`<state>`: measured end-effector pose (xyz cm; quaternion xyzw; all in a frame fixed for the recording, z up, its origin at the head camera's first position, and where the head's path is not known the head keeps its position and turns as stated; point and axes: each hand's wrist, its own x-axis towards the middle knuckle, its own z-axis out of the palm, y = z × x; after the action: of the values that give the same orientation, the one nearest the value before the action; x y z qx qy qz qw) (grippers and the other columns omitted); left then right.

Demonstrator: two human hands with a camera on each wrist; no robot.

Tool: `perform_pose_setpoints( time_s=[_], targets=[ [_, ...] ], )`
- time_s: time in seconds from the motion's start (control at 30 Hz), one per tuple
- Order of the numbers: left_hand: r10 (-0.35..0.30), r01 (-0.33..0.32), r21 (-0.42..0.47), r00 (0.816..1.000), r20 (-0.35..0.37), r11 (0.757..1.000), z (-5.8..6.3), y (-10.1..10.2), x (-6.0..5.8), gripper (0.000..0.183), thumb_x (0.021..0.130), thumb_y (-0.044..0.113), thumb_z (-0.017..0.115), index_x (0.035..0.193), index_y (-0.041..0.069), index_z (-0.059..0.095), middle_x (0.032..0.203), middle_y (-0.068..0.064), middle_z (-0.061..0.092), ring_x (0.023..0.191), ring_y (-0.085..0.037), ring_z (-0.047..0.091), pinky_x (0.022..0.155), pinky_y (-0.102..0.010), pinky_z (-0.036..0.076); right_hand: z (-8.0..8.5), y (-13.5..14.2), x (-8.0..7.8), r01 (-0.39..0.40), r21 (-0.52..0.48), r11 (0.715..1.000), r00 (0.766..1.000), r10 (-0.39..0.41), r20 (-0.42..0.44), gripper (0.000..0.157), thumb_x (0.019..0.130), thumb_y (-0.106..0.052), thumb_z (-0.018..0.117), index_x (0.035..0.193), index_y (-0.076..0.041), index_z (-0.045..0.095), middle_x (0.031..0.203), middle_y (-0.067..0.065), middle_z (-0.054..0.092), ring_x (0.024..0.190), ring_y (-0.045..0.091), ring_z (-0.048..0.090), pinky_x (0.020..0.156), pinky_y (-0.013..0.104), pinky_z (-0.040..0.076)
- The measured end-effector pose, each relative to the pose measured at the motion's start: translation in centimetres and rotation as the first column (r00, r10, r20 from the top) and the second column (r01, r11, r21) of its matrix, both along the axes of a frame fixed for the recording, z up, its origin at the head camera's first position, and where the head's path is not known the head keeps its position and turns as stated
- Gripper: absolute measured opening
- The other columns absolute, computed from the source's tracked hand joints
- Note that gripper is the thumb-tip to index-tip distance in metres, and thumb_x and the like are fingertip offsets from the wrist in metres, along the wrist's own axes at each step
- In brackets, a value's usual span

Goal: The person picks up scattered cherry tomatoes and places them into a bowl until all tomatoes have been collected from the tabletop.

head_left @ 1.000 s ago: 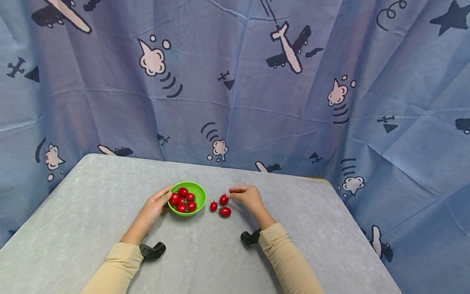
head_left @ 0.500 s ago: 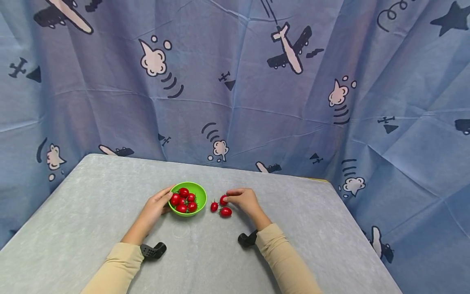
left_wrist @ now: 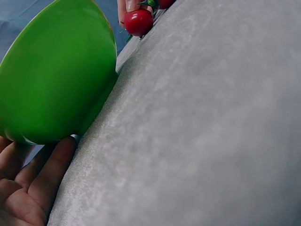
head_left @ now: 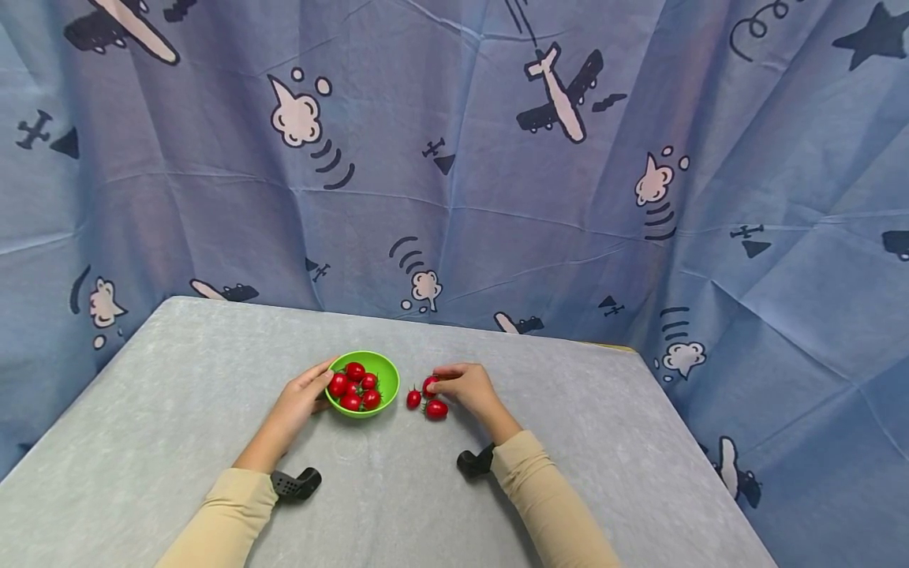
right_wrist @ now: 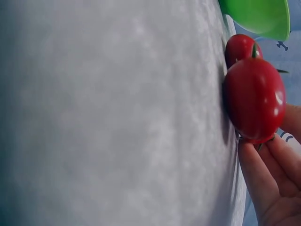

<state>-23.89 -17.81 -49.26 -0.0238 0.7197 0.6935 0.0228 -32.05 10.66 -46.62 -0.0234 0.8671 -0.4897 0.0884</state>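
On the table, my left hand (head_left: 297, 394) holds the left side of a bright green bowl (head_left: 387, 377), thumb at the rim and fingers low against its outside. Several red cherry tomatoes (head_left: 353, 388) lie inside it. To the bowl's right, my right hand (head_left: 470, 388) pinches a cherry tomato (head_left: 428, 384) between thumb and fingers. Two more sit close by: a small one (head_left: 413, 399) towards the bowl and a larger one (head_left: 436, 410) in front. In the right wrist view that larger tomato (right_wrist: 254, 99) mostly hides the pinched one.
A grey cloth-like cover lies over the table (head_left: 369, 505). Behind it and along the right hangs a blue curtain (head_left: 483, 205) printed with airplanes and clouds. Each wrist carries a black camera mount, such as the left one (head_left: 297, 483).
My right hand has moved slightly left and closed its thumb and fingers around the rear tomato. The left hand and bowl stay put.
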Motion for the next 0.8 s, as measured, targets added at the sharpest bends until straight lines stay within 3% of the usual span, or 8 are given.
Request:
perform_pose_setpoints(
  time_s=[0.43,0.8],
  targets=[
    [0.004,-0.004,0.002,1.0,0.018,1.0,-0.2,0.1,-0.3,0.052,0.108,0.03,0.041,0.154,0.007,0.037,0.16,-0.014,0.035,0.14,-0.028,0.04,0.09,-0.019,0.051,-0.1,-0.4,0.3,0.0,-0.071,0.997,1.0,0.001,0.015,0.032,0.077,-0.012,0.085,0.107,-0.004,0.077,0.109,0.01,0.076,0.086,0.008,0.065,0.074,0.022,0.054],
    [-0.005,0.005,-0.008,1.0,0.002,1.0,0.0,0.0,0.0,0.053,0.108,0.033,0.04,0.154,0.006,0.036,0.16,-0.016,0.034,0.136,-0.021,0.044,0.089,-0.017,0.05,1.0,-0.4,0.3,0.035,-0.145,0.989,0.996,-0.023,0.083,0.031,0.08,-0.01,0.081,0.111,-0.005,0.076,0.112,0.011,0.074,0.091,0.012,0.069,0.082,0.027,0.058]
  ],
)
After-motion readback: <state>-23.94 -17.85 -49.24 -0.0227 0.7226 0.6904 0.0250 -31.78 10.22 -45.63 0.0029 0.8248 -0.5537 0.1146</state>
